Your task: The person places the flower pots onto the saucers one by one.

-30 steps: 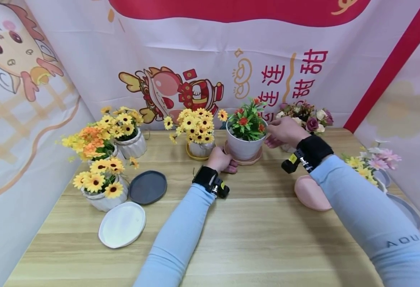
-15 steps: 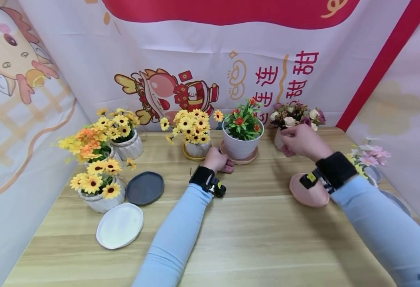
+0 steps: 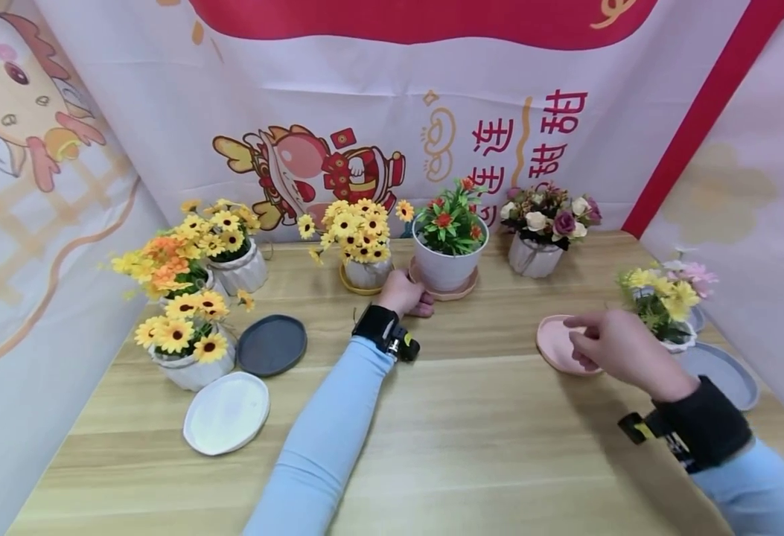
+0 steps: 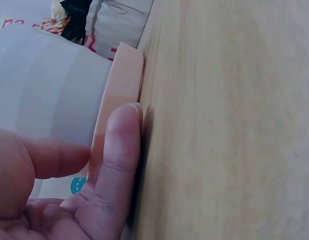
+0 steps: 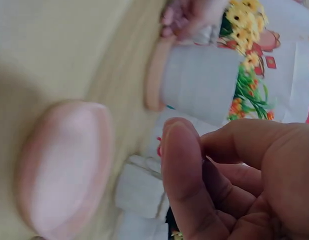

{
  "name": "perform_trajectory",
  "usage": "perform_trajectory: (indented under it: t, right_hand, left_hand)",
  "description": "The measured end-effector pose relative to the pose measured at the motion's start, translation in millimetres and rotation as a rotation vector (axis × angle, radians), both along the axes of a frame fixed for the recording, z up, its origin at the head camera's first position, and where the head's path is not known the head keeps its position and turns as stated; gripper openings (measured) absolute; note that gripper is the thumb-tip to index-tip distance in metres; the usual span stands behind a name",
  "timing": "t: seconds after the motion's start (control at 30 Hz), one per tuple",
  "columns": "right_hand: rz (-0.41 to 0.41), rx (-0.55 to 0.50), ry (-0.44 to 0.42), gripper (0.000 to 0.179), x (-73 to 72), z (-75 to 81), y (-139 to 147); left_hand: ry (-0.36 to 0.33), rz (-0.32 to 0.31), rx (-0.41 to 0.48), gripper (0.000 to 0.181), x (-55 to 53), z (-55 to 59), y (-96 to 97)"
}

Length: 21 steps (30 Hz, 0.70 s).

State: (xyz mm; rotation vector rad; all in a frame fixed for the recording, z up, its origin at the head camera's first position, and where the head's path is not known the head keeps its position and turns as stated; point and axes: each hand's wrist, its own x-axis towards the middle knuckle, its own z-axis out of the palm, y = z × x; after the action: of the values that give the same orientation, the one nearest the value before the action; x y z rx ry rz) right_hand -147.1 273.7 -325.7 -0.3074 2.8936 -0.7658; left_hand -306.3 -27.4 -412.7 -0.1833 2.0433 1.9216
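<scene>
My left hand [image 3: 403,295] pinches the rim of a peach-pink saucer [image 4: 125,75] between thumb and finger, near the tabletop. On that saucer stands a large white pot [image 3: 447,269] of green leaves and red-orange flowers, upright. My right hand [image 3: 626,351], loosely curled with nothing in it, hovers at the right side. It partly covers a second pink saucer [image 3: 554,341] in the head view; the right wrist view shows this saucer [image 5: 69,165] bare. Nearest behind the right hand is a pot of yellow and pink flowers [image 3: 676,298].
A white-and-purple rose pot [image 3: 535,254] stands back right. Left of the large pot, a small daisy pot [image 3: 367,275] sits on a yellow saucer. Several potted flowers [image 3: 193,368] line the left, beside a dark saucer [image 3: 272,345] and a white saucer [image 3: 226,414]. A grey saucer [image 3: 727,376] lies far right.
My right hand has left the large pot's side, passed in front of the rose pot and come nearer, to the right over the pink saucer. My left hand stays at the pot's saucer.
</scene>
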Motion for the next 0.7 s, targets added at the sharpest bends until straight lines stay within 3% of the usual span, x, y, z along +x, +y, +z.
perform_trajectory:
  t: [0.17,0.33,0.5,0.57,0.67,0.7]
  right_hand:
    - [-0.043,0.074,0.056,0.029,17.9,-19.4,-1]
    - [-0.121,0.125,0.127,0.034,25.4,-35.1,8]
    - [-0.142,0.188,0.315,0.015,24.7,-47.8,20]
    - [-0.145,0.213,0.358,0.021,22.6,-50.9,23]
    - [-0.162,0.236,0.358,0.016,19.1,-53.9,25]
    - [-0.176,0.239,0.333,0.022,18.4,-54.6,24]
  left_hand:
    - [-0.018,-0.026,-0.009,0.022,-0.4,2.7,-5.5]
    - [-0.019,-0.081,-0.049,0.026,8.0,13.1,-12.0]
    - [-0.042,-0.136,-0.149,0.031,18.7,26.1,-22.6]
    - [-0.036,-0.156,-0.194,0.03,21.4,30.8,-26.4]
    - [0.0,-0.206,-0.263,0.031,25.0,37.0,-28.7]
    - [0.02,-0.233,-0.281,0.03,26.6,39.3,-28.0]
